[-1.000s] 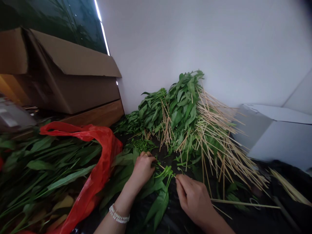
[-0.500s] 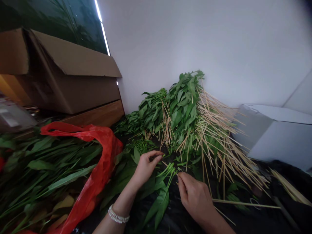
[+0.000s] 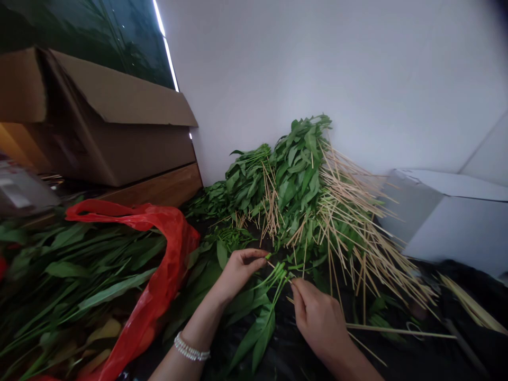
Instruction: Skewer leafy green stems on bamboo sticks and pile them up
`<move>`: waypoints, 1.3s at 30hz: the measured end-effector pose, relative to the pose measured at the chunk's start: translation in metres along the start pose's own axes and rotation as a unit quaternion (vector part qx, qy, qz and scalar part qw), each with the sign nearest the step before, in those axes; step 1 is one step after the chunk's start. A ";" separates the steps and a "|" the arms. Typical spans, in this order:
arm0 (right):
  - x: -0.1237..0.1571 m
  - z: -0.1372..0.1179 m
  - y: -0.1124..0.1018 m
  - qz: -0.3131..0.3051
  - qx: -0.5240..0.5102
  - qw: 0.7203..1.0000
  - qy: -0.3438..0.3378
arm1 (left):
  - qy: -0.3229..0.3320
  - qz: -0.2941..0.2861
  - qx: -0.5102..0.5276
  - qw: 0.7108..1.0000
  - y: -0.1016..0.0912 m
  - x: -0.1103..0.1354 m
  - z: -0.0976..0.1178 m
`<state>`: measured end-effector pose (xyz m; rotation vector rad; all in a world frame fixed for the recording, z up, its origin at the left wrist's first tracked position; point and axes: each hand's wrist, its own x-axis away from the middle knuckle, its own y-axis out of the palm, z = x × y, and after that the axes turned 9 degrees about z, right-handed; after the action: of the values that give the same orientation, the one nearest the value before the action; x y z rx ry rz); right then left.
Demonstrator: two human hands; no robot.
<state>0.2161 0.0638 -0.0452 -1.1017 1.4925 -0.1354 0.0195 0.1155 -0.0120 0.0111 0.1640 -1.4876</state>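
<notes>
"Two bare hands of yours are in view; what lies between them?"

"A small bunch of leafy stems (image 3: 262, 328), low in the centre, above a dark covering. Their cut ends meet at a thin, pale stick (image 3: 270, 263), and the leaves droop toward you. Whether every stem is pierced is too small to tell."

"How should the bunch feel to you?"

"Very light, most likely. The leaves look soft and easily bruised; the stems seem crisp, perhaps slippery where cut, and could split if you squeeze hard. The stick should be stiff but snappable. Your best hold is probably on a stem close to its cut end, and on the stick near the bunch."

"And your hands?"

"Your left hand (image 3: 238, 272) reaches in palm down, a pale beaded bracelet (image 3: 191, 349) at its wrist, thumb and forefinger pinching a short green stem end (image 3: 267, 256) just beside the stick's tip. Your right hand (image 3: 317, 307), back upward, comes from the lower right, fingers curled and apparently gripping the stick just beyond the stems; its hidden fingertips you cannot check."
</notes>
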 end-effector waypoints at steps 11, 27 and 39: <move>-0.001 0.001 0.000 -0.004 0.006 1.000 0.006 | 0.037 0.045 -0.054 0.997 0.005 -0.001 -0.005; 0.003 0.002 0.004 -0.046 0.021 0.998 0.046 | 0.141 0.081 -0.188 0.969 0.014 0.008 -0.011; 0.003 0.003 0.004 -0.034 -0.042 0.998 0.034 | -0.013 0.024 -0.017 0.999 0.005 0.000 -0.007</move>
<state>0.2167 0.0657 -0.0505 -1.2255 1.5330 -0.1593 0.0241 0.1171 -0.0192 -0.0312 0.1668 -1.4373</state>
